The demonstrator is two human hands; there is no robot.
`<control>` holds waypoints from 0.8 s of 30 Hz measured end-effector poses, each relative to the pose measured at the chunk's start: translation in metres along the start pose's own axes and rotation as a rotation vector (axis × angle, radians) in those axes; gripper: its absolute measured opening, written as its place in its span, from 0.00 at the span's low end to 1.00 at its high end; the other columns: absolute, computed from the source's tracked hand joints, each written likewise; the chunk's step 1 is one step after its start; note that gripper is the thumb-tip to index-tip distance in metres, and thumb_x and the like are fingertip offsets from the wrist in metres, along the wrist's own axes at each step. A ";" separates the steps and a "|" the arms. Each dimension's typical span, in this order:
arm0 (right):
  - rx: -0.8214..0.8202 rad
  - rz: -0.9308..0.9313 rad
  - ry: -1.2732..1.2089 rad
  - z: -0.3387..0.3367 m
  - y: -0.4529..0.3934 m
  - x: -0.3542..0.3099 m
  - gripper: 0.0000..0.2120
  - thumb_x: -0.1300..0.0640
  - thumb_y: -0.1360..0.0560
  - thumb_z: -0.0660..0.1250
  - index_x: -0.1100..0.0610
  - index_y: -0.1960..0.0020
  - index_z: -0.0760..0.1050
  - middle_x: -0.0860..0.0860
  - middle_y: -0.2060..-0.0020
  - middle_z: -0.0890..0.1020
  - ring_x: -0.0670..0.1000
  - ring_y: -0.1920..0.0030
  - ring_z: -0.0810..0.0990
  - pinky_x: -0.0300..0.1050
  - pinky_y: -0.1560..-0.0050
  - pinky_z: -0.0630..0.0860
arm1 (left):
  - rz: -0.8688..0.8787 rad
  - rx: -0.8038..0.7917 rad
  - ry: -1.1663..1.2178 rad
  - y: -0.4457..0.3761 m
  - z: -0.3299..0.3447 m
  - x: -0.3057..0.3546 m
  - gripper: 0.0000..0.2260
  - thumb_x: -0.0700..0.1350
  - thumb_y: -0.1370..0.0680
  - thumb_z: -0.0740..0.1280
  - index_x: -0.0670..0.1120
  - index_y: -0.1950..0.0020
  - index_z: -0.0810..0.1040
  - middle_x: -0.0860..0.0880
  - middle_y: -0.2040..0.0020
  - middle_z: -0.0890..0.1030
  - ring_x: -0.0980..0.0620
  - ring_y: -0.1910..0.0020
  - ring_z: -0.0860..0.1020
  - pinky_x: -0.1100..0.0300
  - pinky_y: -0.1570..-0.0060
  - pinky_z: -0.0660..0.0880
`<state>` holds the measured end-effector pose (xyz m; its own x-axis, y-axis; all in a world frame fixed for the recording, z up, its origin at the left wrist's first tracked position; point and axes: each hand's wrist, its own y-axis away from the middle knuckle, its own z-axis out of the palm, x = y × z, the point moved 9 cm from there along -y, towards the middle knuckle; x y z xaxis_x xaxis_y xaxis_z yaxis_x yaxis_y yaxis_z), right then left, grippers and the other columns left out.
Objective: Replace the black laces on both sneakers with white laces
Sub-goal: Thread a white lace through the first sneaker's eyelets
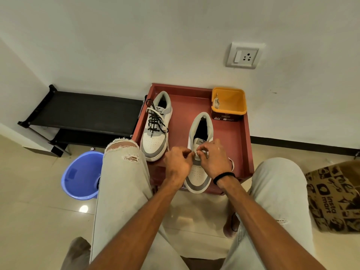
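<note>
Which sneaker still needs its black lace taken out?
On the red tray against the wall, two sneakers lie side by side. It is the far left sneaker, untouched by either hand. Only it has a black lace criss-crossing its front.

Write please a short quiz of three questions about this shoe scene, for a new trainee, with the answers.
1. True or false: the left shoe has black laces.
2. Which container holds a white lace? A) blue bucket B) yellow tub C) paper bag
3. Fill in: both shoes stand on a red ____.

Key: 1 true; 2 B; 3 tray. Left hand and right hand pinch a lace at the right shoe.
</note>
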<state>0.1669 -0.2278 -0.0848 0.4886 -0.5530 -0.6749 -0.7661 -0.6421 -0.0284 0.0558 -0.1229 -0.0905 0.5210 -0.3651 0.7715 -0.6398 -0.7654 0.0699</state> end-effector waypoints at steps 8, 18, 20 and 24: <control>0.053 0.067 -0.092 0.016 0.002 0.006 0.04 0.61 0.22 0.70 0.55 0.52 0.82 0.51 0.51 0.71 0.51 0.52 0.76 0.46 0.48 0.78 | -0.111 0.032 0.078 0.003 -0.001 -0.009 0.08 0.47 0.22 0.75 0.48 0.45 0.88 0.51 0.51 0.88 0.57 0.58 0.82 0.70 0.61 0.74; 0.216 0.172 -0.287 0.023 0.011 0.014 0.05 0.59 0.22 0.68 0.52 0.55 0.80 0.51 0.53 0.74 0.46 0.55 0.74 0.47 0.48 0.76 | -0.160 0.050 0.106 0.000 0.002 -0.018 0.06 0.46 0.23 0.75 0.48 0.47 0.88 0.51 0.55 0.88 0.63 0.65 0.79 0.79 0.68 0.70; 0.236 0.183 -0.307 0.024 0.013 0.013 0.05 0.58 0.22 0.68 0.50 0.55 0.80 0.50 0.53 0.74 0.50 0.53 0.76 0.49 0.48 0.77 | -0.165 0.055 0.109 -0.001 0.003 -0.019 0.06 0.46 0.23 0.76 0.48 0.48 0.88 0.52 0.55 0.88 0.65 0.66 0.78 0.80 0.68 0.69; 0.210 0.172 -0.299 0.026 0.011 0.013 0.05 0.59 0.23 0.68 0.51 0.56 0.80 0.49 0.55 0.74 0.49 0.52 0.75 0.47 0.49 0.75 | -0.191 0.049 0.143 -0.001 0.004 -0.024 0.05 0.46 0.23 0.76 0.48 0.48 0.88 0.52 0.56 0.88 0.58 0.63 0.84 0.66 0.59 0.81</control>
<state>0.1538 -0.2286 -0.1126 0.2262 -0.4442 -0.8669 -0.9098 -0.4143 -0.0251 0.0464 -0.1153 -0.1113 0.5425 -0.1351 0.8291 -0.5075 -0.8392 0.1953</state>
